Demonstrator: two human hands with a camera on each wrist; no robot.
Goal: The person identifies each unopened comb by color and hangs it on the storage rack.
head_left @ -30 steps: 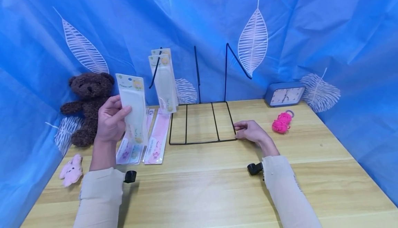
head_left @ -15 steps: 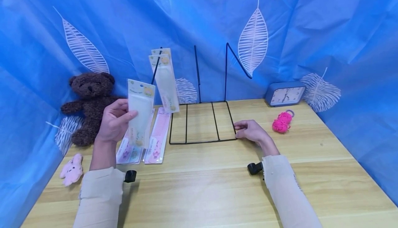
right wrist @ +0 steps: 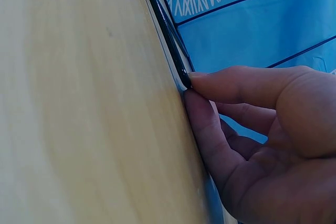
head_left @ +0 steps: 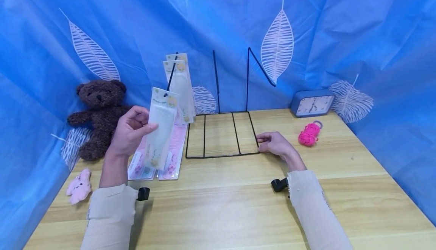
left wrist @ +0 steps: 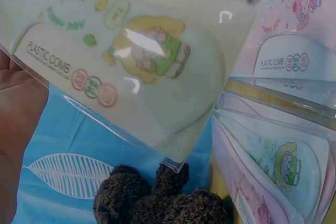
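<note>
In the head view my left hand (head_left: 129, 132) pinches a pale green plastic comb in a clear packet (head_left: 160, 128) by its left edge. The dark tip of the rack's left hook shows at the hole near the packet's top. Behind it, similar comb packets (head_left: 182, 87) hang on the same hook. The left wrist view shows the held packet close up, printed "plastic comb" (left wrist: 50, 59). My right hand (head_left: 276, 144) pinches the right front corner of the black wire rack (head_left: 220, 156); the right wrist view shows thumb and finger on the wire end (right wrist: 184, 77).
Pink and pale comb packets (head_left: 172, 163) lie on the table (head_left: 218, 204) left of the rack. A brown teddy bear (head_left: 98, 98) and a small pink plush (head_left: 79, 187) are at the left. A blue clock (head_left: 313, 105) and pink yarn bundle (head_left: 309, 134) stand right.
My left hand has carried the comb packet rightward and slightly down, to the tip of the left hook. The right hand has stayed on the rack's corner.
</note>
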